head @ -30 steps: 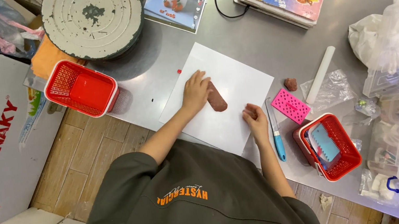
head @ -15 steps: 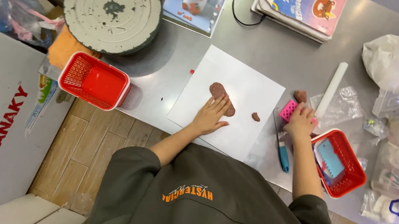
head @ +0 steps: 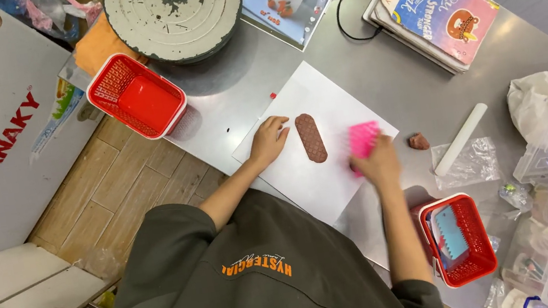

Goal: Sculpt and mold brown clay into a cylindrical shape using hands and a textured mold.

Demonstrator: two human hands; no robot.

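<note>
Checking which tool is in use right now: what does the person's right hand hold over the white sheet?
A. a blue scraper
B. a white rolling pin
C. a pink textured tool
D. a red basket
C: the right hand grips a pink textured tool beside the brown patterned strip, while the white rolling pin lies apart on the table.

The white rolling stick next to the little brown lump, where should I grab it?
Grab the white rolling stick around its middle, reaching down from above. It lies flat and slanted on the metal table, with free room along both long sides. One end rests on a clear plastic bag.
</note>
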